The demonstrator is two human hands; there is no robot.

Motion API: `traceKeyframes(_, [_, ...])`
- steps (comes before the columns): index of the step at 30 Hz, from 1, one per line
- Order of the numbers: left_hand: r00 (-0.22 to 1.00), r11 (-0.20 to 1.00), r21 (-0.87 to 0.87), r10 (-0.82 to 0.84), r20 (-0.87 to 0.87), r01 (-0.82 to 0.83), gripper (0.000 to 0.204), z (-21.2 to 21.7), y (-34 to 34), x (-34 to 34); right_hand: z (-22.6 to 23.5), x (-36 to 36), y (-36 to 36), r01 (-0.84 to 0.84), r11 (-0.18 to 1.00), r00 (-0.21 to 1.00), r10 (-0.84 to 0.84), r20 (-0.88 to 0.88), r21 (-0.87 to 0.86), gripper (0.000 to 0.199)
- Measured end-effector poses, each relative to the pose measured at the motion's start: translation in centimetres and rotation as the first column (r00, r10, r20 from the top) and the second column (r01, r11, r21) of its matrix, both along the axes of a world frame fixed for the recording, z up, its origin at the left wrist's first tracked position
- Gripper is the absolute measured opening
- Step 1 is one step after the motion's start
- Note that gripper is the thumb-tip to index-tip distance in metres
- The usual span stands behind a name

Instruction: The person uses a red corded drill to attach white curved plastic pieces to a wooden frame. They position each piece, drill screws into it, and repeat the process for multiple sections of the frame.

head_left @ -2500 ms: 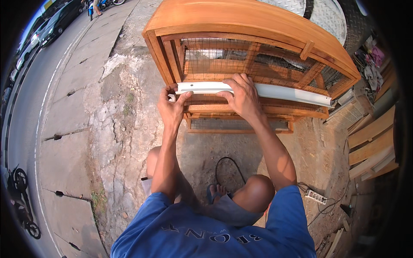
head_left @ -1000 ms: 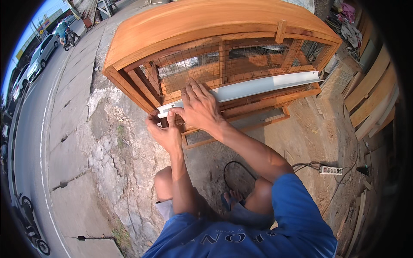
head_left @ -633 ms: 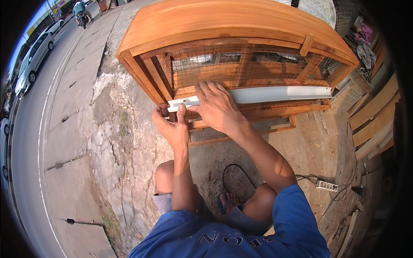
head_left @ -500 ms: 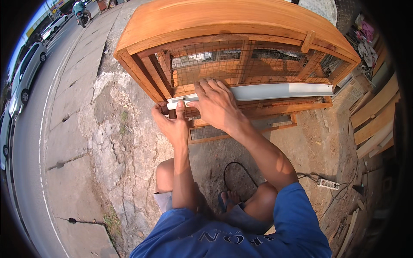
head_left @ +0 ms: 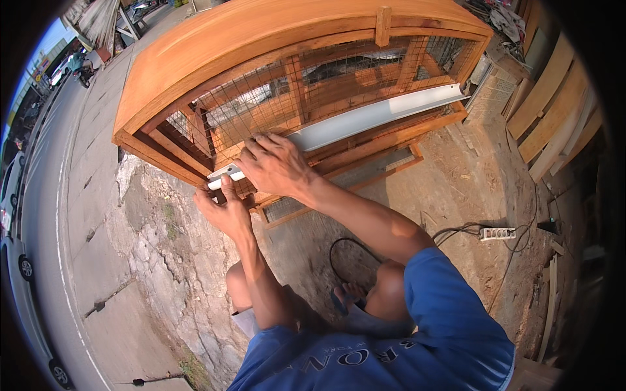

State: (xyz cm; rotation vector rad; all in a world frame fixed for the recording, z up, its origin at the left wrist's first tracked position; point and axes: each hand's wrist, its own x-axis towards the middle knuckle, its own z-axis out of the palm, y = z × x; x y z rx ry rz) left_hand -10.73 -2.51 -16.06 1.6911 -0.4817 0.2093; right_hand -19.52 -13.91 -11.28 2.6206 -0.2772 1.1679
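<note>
A long white trough-like strip (head_left: 365, 122) lies along the front of an orange-brown wooden cage (head_left: 261, 39) with wire mesh sides. My left hand (head_left: 225, 210) grips the strip's left end, the thumb on its front face and the fingers partly hidden beneath and behind it. My right hand (head_left: 277, 166) rests over the strip just to the right, fingers curled across its upper edge against the mesh. A dark hole shows in the strip between the two hands. The strip's far right end reaches the cage's right corner post.
Below the cage sits a low wooden frame with mesh (head_left: 287, 207). A white power strip (head_left: 497, 233) and black cables lie on the concrete at right. Wooden planks (head_left: 548, 98) lean at the right edge. On the left runs a road (head_left: 45, 215) with cars and a motorcycle.
My view has turned, so the cage and both hands appear farther left and the cage more tilted. Both hands keep their places on the strip. Vehicles on the road have shifted.
</note>
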Motion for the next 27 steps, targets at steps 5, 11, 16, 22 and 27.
traceKeyframes(5, [0.999, 0.998, 0.056, 0.026, 0.044, -0.028, 0.050, 0.2, 0.1, -0.1, 1.1, -7.4, -1.0, -0.114, 0.968, 0.976, 0.067, 0.209, 0.222, 0.021])
traceKeyframes(11, [0.997, 0.998, 0.044, 0.051, 0.062, -0.054, 0.048, 0.5, 0.1, -0.5, 3.7, -13.0, -5.3, 0.154, 0.956, 0.987, -0.158, -0.004, 0.251, 0.042])
traceKeyframes(16, [0.998, 0.998, -0.051, 0.026, 0.053, -0.023, 0.044, 0.6, -0.2, -0.3, 3.3, -12.3, -5.4, 0.246, 0.934, 0.961, -0.200, -0.191, 0.260, 0.067])
traceKeyframes(22, [0.999, 0.999, -0.029, 0.021, 0.035, -0.019, 0.044, 0.5, 0.1, -0.4, 3.7, -12.0, -5.9, 0.358, 0.921, 0.876, -0.274, -0.398, 0.154, 0.089])
traceKeyframes(27, [0.996, 0.999, -0.015, 0.036, 0.079, -0.034, 0.045, 0.7, 0.1, -0.3, 4.8, -11.9, -6.5, 0.376, 0.914, 0.831, -0.261, -0.492, 0.151, 0.090])
